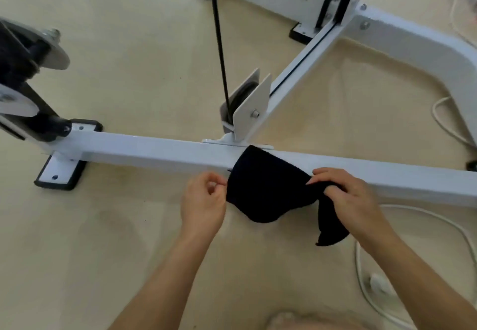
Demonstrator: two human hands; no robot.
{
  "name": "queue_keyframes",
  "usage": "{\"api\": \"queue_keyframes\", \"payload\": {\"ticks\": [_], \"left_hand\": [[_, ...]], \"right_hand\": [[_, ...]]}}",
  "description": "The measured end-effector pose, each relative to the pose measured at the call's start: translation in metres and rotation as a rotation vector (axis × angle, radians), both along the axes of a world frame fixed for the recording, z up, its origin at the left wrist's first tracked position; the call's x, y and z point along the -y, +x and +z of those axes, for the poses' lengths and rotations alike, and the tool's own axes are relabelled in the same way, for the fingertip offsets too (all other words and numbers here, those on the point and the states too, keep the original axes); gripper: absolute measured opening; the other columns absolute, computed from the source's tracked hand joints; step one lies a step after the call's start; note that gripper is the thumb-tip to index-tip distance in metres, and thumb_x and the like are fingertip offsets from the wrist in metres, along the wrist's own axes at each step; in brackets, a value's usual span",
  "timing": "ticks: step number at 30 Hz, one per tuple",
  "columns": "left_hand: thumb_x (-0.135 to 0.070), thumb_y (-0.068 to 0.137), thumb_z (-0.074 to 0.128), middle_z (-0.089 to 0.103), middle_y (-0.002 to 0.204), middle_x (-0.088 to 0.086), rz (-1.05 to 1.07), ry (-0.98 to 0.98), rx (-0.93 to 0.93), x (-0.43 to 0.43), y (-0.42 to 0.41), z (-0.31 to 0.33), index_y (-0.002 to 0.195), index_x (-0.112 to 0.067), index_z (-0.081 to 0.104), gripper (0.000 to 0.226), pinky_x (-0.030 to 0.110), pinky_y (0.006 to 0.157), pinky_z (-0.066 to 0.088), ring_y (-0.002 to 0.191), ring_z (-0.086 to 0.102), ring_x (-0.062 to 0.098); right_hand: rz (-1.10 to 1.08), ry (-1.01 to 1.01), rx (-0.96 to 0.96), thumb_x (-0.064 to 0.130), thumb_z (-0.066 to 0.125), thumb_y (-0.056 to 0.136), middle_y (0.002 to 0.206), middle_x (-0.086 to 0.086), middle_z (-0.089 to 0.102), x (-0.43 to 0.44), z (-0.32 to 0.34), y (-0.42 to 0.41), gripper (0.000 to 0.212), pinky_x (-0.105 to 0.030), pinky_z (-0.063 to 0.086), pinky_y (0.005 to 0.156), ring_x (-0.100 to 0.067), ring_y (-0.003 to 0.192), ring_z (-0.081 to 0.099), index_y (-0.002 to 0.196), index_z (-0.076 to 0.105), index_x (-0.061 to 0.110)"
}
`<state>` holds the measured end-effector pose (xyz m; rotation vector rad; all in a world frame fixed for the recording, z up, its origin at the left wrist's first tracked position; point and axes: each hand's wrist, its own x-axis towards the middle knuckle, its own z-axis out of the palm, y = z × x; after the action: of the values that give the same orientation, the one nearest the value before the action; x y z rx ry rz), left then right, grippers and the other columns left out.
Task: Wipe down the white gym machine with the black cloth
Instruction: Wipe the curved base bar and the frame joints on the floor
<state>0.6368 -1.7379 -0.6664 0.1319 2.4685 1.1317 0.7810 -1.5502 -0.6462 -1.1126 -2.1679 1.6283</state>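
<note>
On the pale beige floor (134,71), smooth and matt with faint darker smudges near the person's forearms, the white gym machine (154,148) spreads its low frame across most of the view. Its long square base bar runs from the left to the right edge, and a second beam (304,63) leaves it near the middle and goes diagonally back to the upright frame at the top. At the joint stands a white pulley bracket (254,107) holding a dark wheel, and a black cable (219,45) rises from it straight out of view. The bar's left end sits on a white foot plate (58,174) edged in black rubber, which lies flat on the floor. The black cloth (263,182) is draped over the base bar just right of the bracket, its far edge on top of the bar and its near part hanging down the front face towards the floor. The left hand (204,200) has its fingers curled, thumb and forefinger meeting at the cloth's left edge (the pinch itself is small and partly hidden). The right hand (348,195) grips the cloth's bunched right side, fingers curled over the fabric, and a loose corner hangs below the wrist. A white cord (438,221) loops over the floor on the right, passing under the bar's far end and leading to a blurred white block near the right forearm.
</note>
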Motion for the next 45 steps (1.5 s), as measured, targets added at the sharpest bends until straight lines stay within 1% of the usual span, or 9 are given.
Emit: {"api": "queue_keyframes", "payload": {"ticks": [4, 9, 14, 18, 23, 25, 33, 40, 45], "left_hand": [[-0.038, 0.095, 0.059, 0.064, 0.109, 0.000, -0.240, 0.045, 0.663, -0.019, 0.061, -0.011, 0.120, -0.024, 0.053, 0.029, 0.025, 0.070, 0.050, 0.088, 0.064, 0.013], [-0.010, 0.096, 0.060, 0.073, 0.104, 0.011, -0.232, 0.407, 0.730, -0.032, 0.094, -0.009, 0.131, -0.020, 0.055, 0.037, 0.031, 0.070, 0.057, 0.090, 0.072, 0.024], [-0.001, 0.096, 0.054, 0.056, 0.074, 0.006, -0.396, 0.445, 0.492, -0.037, 0.072, 0.031, 0.121, -0.029, 0.058, 0.038, 0.028, 0.069, 0.049, 0.070, 0.057, 0.017], [-0.008, 0.099, 0.050, 0.055, 0.075, 0.002, -0.582, 0.246, 0.045, -0.061, 0.032, 0.057, 0.118, -0.036, 0.057, 0.035, 0.011, 0.056, 0.040, 0.055, 0.048, 0.001], [-0.013, 0.098, 0.049, 0.052, 0.112, 0.003, -0.590, -0.062, -0.576, -0.108, 0.004, 0.051, 0.128, -0.021, 0.056, 0.031, 0.025, 0.082, 0.038, 0.102, 0.051, 0.016], [-0.016, 0.092, 0.057, 0.049, 0.126, 0.006, -0.764, -0.208, -0.675, -0.113, 0.007, 0.026, 0.130, -0.016, 0.055, 0.037, 0.035, 0.085, 0.046, 0.114, 0.050, 0.024], [-0.027, 0.074, 0.078, 0.040, 0.152, 0.013, -1.027, -0.474, -0.831, -0.088, 0.021, -0.031, 0.147, -0.009, 0.040, 0.084, 0.046, 0.111, 0.034, 0.139, 0.041, 0.028], [-0.030, 0.086, 0.026, 0.056, 0.141, 0.008, -1.283, -0.398, -0.944, -0.183, 0.095, -0.028, 0.138, -0.014, 0.055, 0.061, 0.036, 0.095, 0.050, 0.125, 0.057, 0.022], [-0.014, 0.084, 0.050, 0.053, 0.141, 0.016, -1.194, -0.464, -0.974, -0.155, 0.060, -0.023, 0.142, -0.005, 0.047, 0.059, 0.040, 0.094, 0.051, 0.126, 0.054, 0.033]], "right_hand": [[-0.009, -0.656, 0.052, 0.017, 0.058, 0.086, 0.094, -0.015, 0.061, 0.004, 0.009, 0.019, 0.013, -0.041, 0.046, 0.077, -0.029, 0.086, 0.058, 0.093, 0.066, 0.009], [-0.144, -0.965, -0.048, 0.025, 0.054, 0.093, 0.107, -0.022, 0.066, 0.016, 0.006, 0.044, 0.031, -0.043, 0.050, 0.089, -0.033, 0.097, 0.064, 0.108, 0.066, 0.001], [-0.277, -0.694, -0.152, 0.005, 0.062, 0.086, 0.085, -0.011, 0.070, -0.003, 0.032, 0.065, 0.011, -0.030, 0.053, 0.066, -0.021, 0.077, 0.067, 0.095, 0.069, 0.005], [-0.274, -0.222, -0.090, -0.005, 0.067, 0.084, 0.080, -0.001, 0.071, -0.028, 0.051, 0.059, 0.020, -0.033, 0.049, 0.078, -0.018, 0.081, 0.065, 0.082, 0.072, 0.014], [-0.097, 0.751, 0.390, 0.017, 0.060, 0.088, 0.136, -0.019, 0.048, -0.047, 0.015, 0.003, 0.049, -0.041, 0.043, 0.099, -0.037, 0.123, 0.048, 0.137, 0.052, 0.015], [0.004, 0.920, 0.317, 0.019, 0.053, 0.088, 0.138, -0.026, 0.047, -0.033, -0.013, -0.021, 0.049, -0.046, 0.047, 0.098, -0.042, 0.125, 0.047, 0.136, 0.052, 0.005], [0.381, 1.089, 0.252, 0.043, 0.041, 0.097, 0.126, -0.007, 0.064, -0.037, -0.074, -0.018, 0.052, -0.040, 0.039, 0.103, -0.025, 0.117, 0.060, 0.131, 0.061, 0.010], [0.408, 1.110, 0.419, 0.058, 0.041, 0.090, 0.140, -0.009, 0.055, -0.142, -0.062, 0.100, 0.071, -0.039, 0.027, 0.109, -0.026, 0.130, 0.049, 0.143, 0.048, 0.010], [0.401, 1.042, 0.550, 0.060, 0.077, 0.066, 0.117, -0.007, 0.063, -0.100, -0.059, 0.031, 0.081, -0.043, 0.039, 0.099, -0.028, 0.110, 0.058, 0.129, 0.054, 0.014]]}}
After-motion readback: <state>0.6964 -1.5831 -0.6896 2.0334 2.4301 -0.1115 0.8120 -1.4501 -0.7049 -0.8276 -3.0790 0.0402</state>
